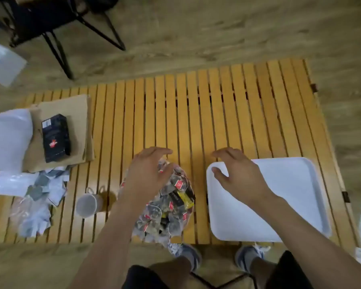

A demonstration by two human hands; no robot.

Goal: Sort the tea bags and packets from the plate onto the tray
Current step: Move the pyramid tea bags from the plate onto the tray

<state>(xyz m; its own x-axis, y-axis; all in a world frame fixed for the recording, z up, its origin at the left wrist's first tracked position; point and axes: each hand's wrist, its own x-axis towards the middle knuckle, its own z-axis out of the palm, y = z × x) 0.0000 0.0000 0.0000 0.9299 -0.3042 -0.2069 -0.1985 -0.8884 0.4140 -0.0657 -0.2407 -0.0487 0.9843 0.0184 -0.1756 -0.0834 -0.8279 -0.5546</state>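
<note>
Head view looks down past two grey shoes to the hands. The left hand is over the far part of the heap of tea bags, with its fingers curved down into it. Whether they already pinch a bag cannot be told. The plate under the heap is hidden by the bags. Just right of this hand's wrist, a yellow packet and a black packet lie among the bags. The right hand hovers with loosely spread fingers and holds nothing. The white tray lies under it and extends to its right, and nothing shows on it.

The sorting therefore seems to be at its start, and the step in hand is probably the first pick. The next move calls for separating one bag from the tangled strings and tags. It should be lifted without dragging its neighbours and carried across the gap to the tray, leaving room there for the packets as their own group.

Everything stands on a slatted wooden table. Left of the left hand is a clear cup, and further left are torn wrappers. Beyond them a black box rests on brown paper, beside a white bag. Far beyond both hands is the wooden floor, with a black chair and a white sheet.
</note>
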